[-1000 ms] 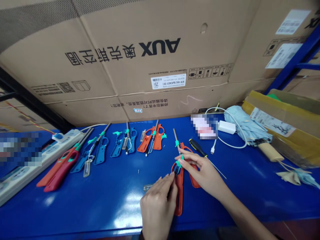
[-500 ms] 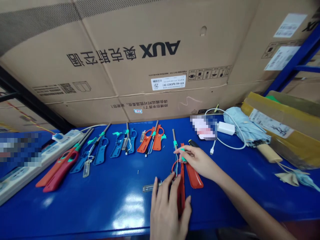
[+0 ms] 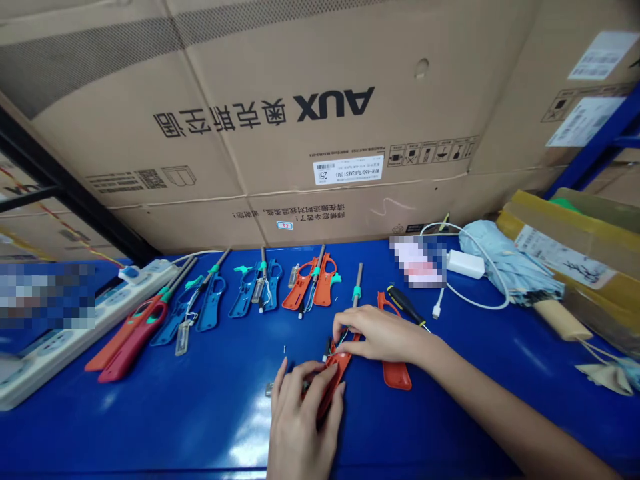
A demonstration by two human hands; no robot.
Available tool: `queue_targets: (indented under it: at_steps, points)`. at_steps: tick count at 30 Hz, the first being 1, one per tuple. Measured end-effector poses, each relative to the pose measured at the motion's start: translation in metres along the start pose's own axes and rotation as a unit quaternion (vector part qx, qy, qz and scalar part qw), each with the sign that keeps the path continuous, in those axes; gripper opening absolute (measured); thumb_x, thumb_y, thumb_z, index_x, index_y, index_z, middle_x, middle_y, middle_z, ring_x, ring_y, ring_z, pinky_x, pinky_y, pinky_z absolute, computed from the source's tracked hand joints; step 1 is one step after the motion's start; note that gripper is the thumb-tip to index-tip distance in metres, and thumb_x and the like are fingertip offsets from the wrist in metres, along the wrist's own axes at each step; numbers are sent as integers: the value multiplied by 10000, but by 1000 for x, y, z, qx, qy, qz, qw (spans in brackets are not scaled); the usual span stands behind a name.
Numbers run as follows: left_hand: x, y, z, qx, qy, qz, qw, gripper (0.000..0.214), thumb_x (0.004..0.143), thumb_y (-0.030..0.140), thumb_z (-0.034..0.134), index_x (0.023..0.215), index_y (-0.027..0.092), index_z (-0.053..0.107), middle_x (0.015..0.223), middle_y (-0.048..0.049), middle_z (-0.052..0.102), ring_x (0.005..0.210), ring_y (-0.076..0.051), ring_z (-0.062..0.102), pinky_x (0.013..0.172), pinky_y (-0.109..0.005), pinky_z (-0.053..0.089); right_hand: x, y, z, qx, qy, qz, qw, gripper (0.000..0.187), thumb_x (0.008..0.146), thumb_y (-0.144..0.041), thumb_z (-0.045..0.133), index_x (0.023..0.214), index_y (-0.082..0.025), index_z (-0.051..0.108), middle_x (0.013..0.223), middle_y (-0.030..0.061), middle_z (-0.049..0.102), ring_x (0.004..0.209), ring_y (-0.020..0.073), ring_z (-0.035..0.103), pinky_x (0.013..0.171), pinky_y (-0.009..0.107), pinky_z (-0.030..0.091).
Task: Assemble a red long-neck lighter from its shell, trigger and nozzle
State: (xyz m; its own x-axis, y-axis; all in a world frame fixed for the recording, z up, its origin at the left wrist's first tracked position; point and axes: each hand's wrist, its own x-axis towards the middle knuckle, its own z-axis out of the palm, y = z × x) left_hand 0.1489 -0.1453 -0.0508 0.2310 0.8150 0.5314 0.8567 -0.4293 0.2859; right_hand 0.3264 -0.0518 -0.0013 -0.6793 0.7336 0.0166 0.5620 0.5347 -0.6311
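An orange half-shell (image 3: 340, 363) of a long-necked lighter lies tilted on the blue table, its metal tube (image 3: 359, 280) and green collar pointing away from me. My left hand (image 3: 305, 413) grips the shell's lower end, fingers along its sides. Over the upper part my right hand (image 3: 375, 333) pinches at thin white wires (image 3: 346, 333) inside the shell. A black part with a white tip (image 3: 327, 350) sticks out by the right fingertips. A clear part (image 3: 269, 389) shows partly beside the left hand. The other orange half-shell (image 3: 397, 375) lies to the right.
Several opened lighters, blue (image 3: 211, 303) and orange (image 3: 325, 283), lie in a row behind. Closed red lighters (image 3: 133, 343) rest beside a white power strip (image 3: 95, 320). A screwdriver (image 3: 405, 303), phone (image 3: 417, 260), charger (image 3: 465, 264) and umbrella (image 3: 510, 257) lie right. A tiny screw (image 3: 285, 349) is nearby.
My right hand has come down from the green piece near the tube to the wires in the shell. The left hand and shell have shifted left, and the shell's tilt has changed.
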Motion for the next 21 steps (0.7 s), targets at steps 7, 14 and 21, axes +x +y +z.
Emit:
queue_targets:
  at_steps: [7, 14, 21]
  points:
    - [-1, -4, -2, -14, 50, 44, 998, 175, 808, 209, 595, 980, 229, 627, 905, -26, 611, 793, -150, 617, 1021, -451, 305, 1, 5, 0, 7, -4, 2, 1000, 132, 867, -295, 539, 852, -209, 639, 822, 16, 653, 756, 155, 578, 641, 242, 392]
    - [-2, -5, -3, -6, 56, 12, 998, 138, 769, 232, 651, 897, 283, 658, 914, 8, 643, 782, -146, 629, 1053, -475, 237, -4, 8, -10, 22, -36, 9, 999, 154, 857, -349, 547, 841, -216, 624, 839, 13, 635, 752, 150, 559, 652, 242, 393]
    - [0, 0, -2, -3, 65, -22, 998, 124, 777, 256, 642, 897, 287, 652, 898, 23, 660, 770, -144, 635, 1047, -465, 219, 2, 4, -3, -16, -25, 23, 999, 183, 848, -387, 549, 823, -220, 616, 860, 21, 626, 789, 173, 580, 664, 265, 397]
